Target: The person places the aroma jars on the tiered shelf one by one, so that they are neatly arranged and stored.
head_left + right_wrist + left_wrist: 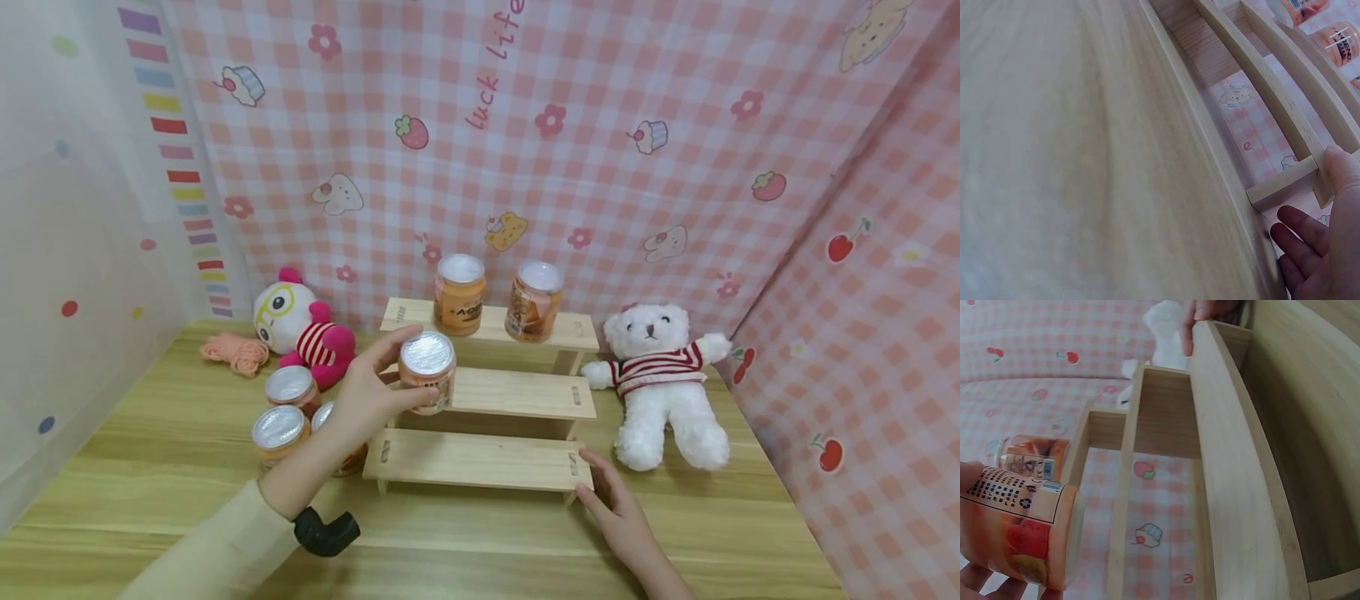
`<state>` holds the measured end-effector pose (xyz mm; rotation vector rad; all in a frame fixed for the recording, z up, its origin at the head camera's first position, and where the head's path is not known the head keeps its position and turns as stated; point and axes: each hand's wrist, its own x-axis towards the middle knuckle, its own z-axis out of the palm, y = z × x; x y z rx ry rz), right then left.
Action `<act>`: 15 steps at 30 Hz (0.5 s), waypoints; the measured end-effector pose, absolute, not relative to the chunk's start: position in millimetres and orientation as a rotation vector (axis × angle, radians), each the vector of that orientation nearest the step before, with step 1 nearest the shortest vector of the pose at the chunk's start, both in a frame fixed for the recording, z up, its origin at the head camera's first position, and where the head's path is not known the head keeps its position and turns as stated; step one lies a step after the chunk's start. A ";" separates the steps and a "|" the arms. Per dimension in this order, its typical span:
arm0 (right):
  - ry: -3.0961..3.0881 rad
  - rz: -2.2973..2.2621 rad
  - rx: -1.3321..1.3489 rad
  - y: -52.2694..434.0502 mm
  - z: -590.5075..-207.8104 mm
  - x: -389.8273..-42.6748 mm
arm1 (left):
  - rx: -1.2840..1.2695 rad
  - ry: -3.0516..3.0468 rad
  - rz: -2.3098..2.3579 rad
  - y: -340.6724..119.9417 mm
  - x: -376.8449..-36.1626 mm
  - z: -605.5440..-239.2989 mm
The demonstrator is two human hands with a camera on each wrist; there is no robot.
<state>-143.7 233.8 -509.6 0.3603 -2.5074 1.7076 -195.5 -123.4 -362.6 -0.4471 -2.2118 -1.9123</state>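
Observation:
My left hand (pixel 371 392) grips a canned-fruit jar (pixel 427 375) with a silvery lid and an orange label, thumb on one side and fingers on the other. It is over the left part of the middle step of a three-step wooden stand (pixel 480 460); whether its base touches the step cannot be told. In the left wrist view this jar (pixel 1019 525) shows a printed fruit label. At the right end of the lowest step, my right hand (pixel 618 512) holds the board between thumb and fingers. Two similar jars (pixel 460 296) (pixel 534 302) stand on the top step.
Three more jars (pixel 281 429) stand left of the stand, partly behind my left forearm. Behind them sit a pink-and-white plush toy (pixel 318 333) and peach yarn (pixel 236 354). A white teddy bear (pixel 660 392) sits at right. A black curved object (pixel 327 533) lies near my left sleeve.

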 end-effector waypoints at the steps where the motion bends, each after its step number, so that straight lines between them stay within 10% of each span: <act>1: -2.507 1.704 0.361 233.8 -509.5 -143.6 | -0.455 -2.217 -1.908 -121.4 -197.4 -362.5; 15: -2.504 1.683 0.369 234.2 -509.3 -143.4 | -0.573 -2.251 -1.978 -108.7 -220.1 -369.9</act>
